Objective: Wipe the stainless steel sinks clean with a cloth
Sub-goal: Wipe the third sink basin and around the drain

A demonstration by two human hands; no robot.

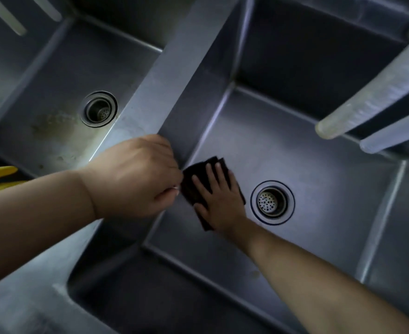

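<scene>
Two brushed-steel basins, each with one round perforated drain. Right hand [219, 201] — fingers flat — pressed a dark folded cloth [198, 189] on the right sink [319, 189] floor by its left wall; left hand [136, 174], curled, rested on the divider [165, 75] — grasp unclear.

1. Your right hand [219, 201] lies flat, palm down, fingers straight and slightly spread, at the end of an outstretched bare forearm.
2. Your left hand [136, 174] is knuckles-up, fingers curled under, wrist bent, forearm bare.
</scene>
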